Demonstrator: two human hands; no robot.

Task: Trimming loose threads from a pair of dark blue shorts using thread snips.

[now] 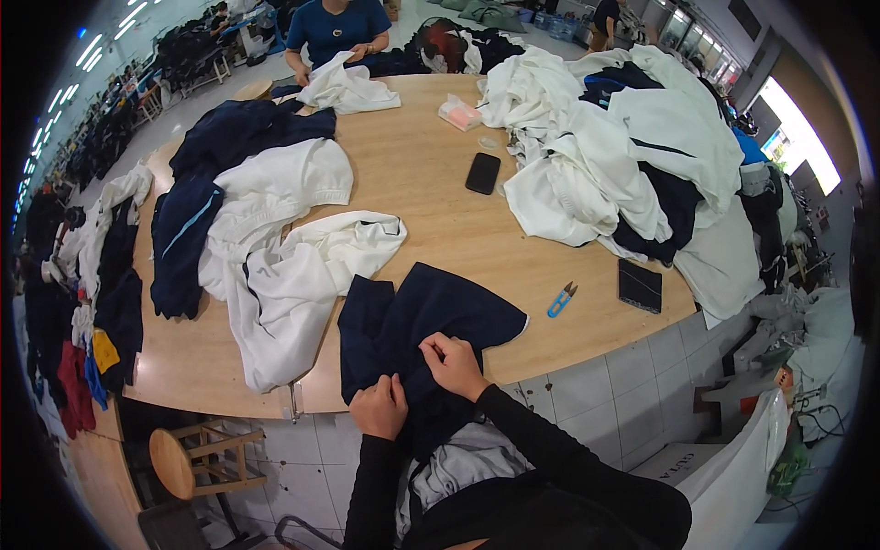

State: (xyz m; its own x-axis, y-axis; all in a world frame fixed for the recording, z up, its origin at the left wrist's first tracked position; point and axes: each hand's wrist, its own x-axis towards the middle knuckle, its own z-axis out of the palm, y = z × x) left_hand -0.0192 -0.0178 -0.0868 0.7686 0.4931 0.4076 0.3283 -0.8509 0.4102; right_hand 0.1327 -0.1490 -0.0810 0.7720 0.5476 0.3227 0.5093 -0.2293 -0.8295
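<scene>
A navy blue garment (435, 298) lies partly on the near edge of the table and hangs down toward my lap. My left hand (379, 406) is closed on its near left part, fingers curled into the cloth. Farther up and to the right, my right hand (453, 365) pinches the same garment near its middle. A pale edge shows at the garment's right tip. Blue-handled thread snips (562, 300) rest on the table to the right of it. White garments (293, 275) lie close by on the left.
A big heap of white and navy garments (587, 156) covers the table's right side. Navy clothes (238, 137) lie at the far left. A phone (482, 173) and a dark flat case (640, 286) are on the wooden table (422, 192). Across it, a person (339, 37) handles white cloth. A stool (174, 464) stands lower left.
</scene>
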